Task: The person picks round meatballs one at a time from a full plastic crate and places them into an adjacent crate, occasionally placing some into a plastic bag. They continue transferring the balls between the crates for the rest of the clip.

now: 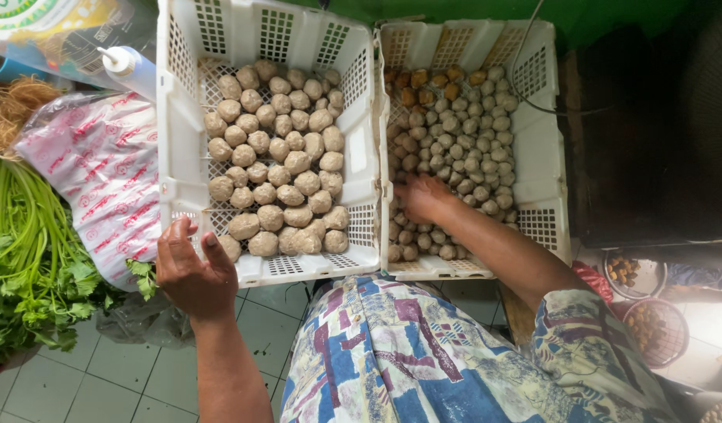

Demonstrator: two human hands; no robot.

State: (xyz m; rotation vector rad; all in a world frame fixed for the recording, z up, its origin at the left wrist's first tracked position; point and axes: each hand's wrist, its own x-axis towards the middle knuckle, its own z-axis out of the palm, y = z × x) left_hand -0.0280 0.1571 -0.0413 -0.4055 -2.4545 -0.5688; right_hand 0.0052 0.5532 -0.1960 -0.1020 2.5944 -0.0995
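Two white plastic baskets stand side by side. The left basket holds several large grey-brown meatballs. My left hand rests on its near left corner, fingers on the rim. The right basket holds many small grey meatballs and a few orange-brown fried pieces at the far side. My right hand reaches into the small meatballs with fingers curled down among them; whether it grips any is hidden.
At the left lie green leafy stalks, a red-and-white printed plastic bag, a squeeze bottle and dry noodles. Two round bowls with small brown items stand at the lower right. Tiled floor below.
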